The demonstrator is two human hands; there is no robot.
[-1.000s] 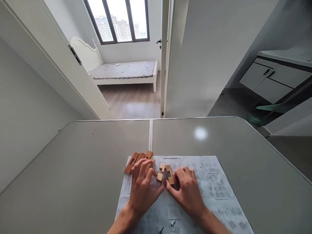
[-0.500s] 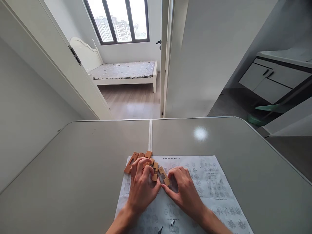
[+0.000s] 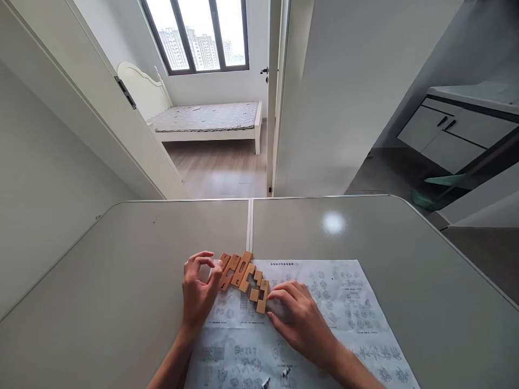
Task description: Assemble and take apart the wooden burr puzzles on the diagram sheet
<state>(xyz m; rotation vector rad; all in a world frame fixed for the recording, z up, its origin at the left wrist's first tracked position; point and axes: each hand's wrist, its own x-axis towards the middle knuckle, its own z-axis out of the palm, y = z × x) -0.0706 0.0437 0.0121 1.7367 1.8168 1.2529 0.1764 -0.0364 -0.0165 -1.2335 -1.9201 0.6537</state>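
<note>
Several notched wooden puzzle pieces (image 3: 242,274) lie side by side in a slanted row on a printed instruction sheet (image 3: 324,319), near its far left corner. My left hand (image 3: 198,289) sits at the left end of the row, fingers curled and apart, thumb and forefinger close to the leftmost darker piece (image 3: 223,263), holding nothing that I can see. My right hand (image 3: 298,319) rests on the sheet at the right end, fingertips pressed against the lighter piece (image 3: 261,296).
The grey table (image 3: 121,270) has a seam (image 3: 250,227) down its middle and rounded far corners. Beyond its far edge an open doorway shows a bedroom with a bed (image 3: 206,119). Grey cabinets (image 3: 450,135) stand at right.
My left hand lifted off the pieces and moved left to the row's end. The two lighter pieces slid left and now lie against the darker ones. My right hand followed them leftward.
</note>
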